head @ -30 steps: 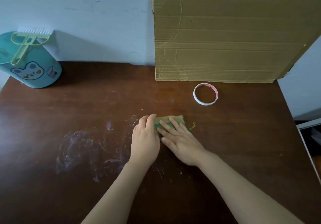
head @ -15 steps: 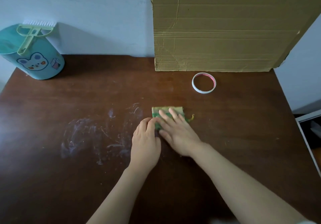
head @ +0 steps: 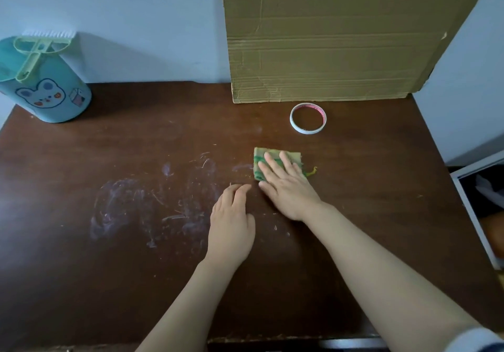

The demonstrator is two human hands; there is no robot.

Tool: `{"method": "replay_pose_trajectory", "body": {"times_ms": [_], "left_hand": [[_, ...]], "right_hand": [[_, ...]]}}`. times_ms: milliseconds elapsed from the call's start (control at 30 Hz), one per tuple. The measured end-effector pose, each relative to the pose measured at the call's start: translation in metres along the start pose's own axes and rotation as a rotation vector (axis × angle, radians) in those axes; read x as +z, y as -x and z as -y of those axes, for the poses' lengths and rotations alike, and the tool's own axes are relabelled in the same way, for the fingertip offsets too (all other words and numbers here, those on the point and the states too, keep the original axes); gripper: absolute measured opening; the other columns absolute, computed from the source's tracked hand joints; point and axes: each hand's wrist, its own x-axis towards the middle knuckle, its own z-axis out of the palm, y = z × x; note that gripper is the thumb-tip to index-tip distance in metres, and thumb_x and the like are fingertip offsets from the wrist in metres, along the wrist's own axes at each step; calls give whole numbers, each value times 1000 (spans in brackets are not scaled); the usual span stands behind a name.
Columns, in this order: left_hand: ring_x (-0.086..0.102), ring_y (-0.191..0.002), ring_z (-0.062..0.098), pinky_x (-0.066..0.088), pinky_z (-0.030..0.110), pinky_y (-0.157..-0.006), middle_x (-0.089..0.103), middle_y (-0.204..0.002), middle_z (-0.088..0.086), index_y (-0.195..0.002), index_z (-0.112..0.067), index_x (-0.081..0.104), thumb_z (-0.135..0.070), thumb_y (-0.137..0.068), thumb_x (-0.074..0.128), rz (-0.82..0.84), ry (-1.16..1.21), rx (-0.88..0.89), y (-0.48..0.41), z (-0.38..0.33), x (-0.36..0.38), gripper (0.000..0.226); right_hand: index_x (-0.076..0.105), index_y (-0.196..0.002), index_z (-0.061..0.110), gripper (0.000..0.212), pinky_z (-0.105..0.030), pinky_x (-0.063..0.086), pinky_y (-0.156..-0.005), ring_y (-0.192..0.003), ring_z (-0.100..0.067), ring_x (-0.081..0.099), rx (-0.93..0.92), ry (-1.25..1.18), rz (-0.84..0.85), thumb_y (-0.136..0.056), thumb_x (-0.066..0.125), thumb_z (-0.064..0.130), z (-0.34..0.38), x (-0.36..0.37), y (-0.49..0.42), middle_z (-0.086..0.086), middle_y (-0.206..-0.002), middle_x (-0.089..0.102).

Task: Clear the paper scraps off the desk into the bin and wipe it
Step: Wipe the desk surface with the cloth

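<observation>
Desk [head: 381, 215] smeared; right hand [head: 286, 185] flat on cloth [head: 275, 158], left hand [head: 231, 223] beside

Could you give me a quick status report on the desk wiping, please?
Right hand flat on cloth. Left hand empty, resting beside it. Smears remain on desk. Tape roll ahead.

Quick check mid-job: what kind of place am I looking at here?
Likely a home or craft desk against a wall: a dark wooden desk with chalky smears, a cartoon-printed desktop bin with a small brush, a tape roll, and cardboard propped behind.
</observation>
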Motion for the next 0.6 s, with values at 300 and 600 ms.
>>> {"method": "replay_pose_trajectory", "body": {"times_ms": [300,600], "left_hand": [[36,-129,17,31,36,-109,42,-136,-2,-134,-17,43,-3,-84,46,14,10,18,-1,-1,2,51],[38,-127,19,31,36,-109,45,-135,1,-132,-15,46,-3,-84,46,21,-8,50,-4,-10,11,50]], "right_hand": [[6,-149,37,62,-23,-24,-106,-137,-4,-30,-127,-15,-7,-91,4,60,1,29,75,23,-150,-16],[5,-150,29,57,-34,-10,-114,-141,-15,-24,-38,-34,-27,-98,16,51,4,12,37,11,-158,-9]]}}
